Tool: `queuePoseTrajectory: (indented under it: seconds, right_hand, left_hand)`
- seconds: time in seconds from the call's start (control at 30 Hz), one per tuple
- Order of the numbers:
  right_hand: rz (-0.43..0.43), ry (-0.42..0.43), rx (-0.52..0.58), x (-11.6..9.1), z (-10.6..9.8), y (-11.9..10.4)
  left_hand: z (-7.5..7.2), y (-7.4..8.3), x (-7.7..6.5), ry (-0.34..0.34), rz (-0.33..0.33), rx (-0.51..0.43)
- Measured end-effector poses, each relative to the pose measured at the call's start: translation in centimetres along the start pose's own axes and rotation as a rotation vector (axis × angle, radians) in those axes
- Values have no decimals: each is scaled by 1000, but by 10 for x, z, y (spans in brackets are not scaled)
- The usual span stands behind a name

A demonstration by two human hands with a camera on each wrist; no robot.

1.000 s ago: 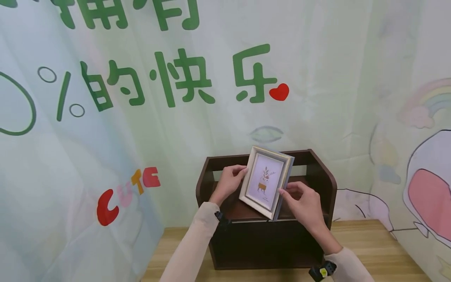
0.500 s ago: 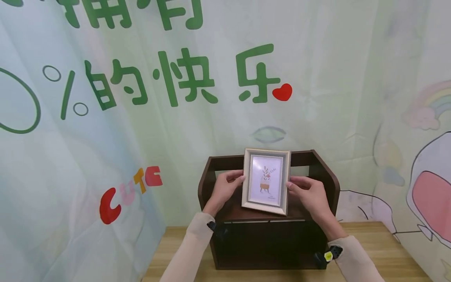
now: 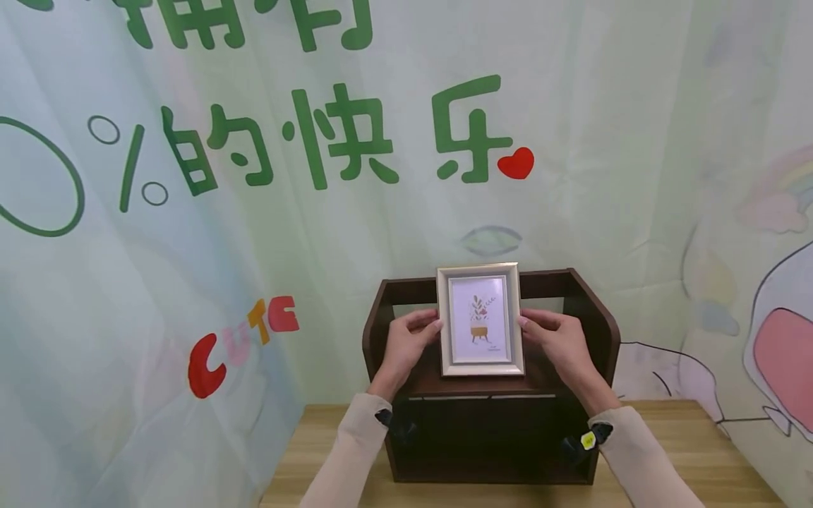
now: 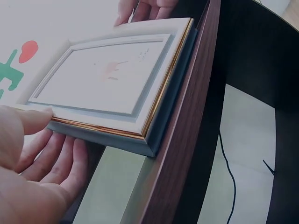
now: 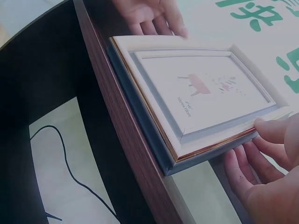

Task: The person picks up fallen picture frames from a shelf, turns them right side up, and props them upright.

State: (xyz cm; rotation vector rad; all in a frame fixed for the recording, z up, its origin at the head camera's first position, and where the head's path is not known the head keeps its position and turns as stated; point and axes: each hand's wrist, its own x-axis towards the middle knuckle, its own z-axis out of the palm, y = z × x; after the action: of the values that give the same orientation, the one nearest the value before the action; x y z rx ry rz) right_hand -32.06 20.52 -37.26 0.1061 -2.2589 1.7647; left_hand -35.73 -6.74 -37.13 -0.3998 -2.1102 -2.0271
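A cream picture frame with a plant print stands upright over the upper shelf of a dark brown desk shelf unit. My left hand pinches its left side, thumb on the front and fingers curled behind. On the opposite side my right hand pinches the frame the same way. In the left wrist view, the frame's grey-blue back edge lies close along the brown shelf edge. The right wrist view shows the right thumb on the gilt-lined border.
The unit stands on a light wood tabletop. Its side panels rise outside both hands, with a dark lower compartment below the shelf. Behind hangs a printed curtain, which also comes round on both sides.
The picture frame has turned from tilted and angled to straight, facing me squarely. Both hands have kept their hold on its sides, and the right hand has risen slightly.
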Motion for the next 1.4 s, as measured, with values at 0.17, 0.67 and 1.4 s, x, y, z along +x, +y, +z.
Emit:
queuePoseTrajectory:
  seconds: [0.17, 0.67, 1.4]
  right_hand:
    - [18, 7, -15, 2, 0, 0]
    - [18, 10, -10, 3, 2, -2]
    - [-488, 139, -527, -50, -68, -55]
  left_hand:
    - [2, 1, -1, 12, 0, 11]
    - [0, 1, 2, 10, 30, 76]
    - [-97, 97, -70, -66, 385, 849]
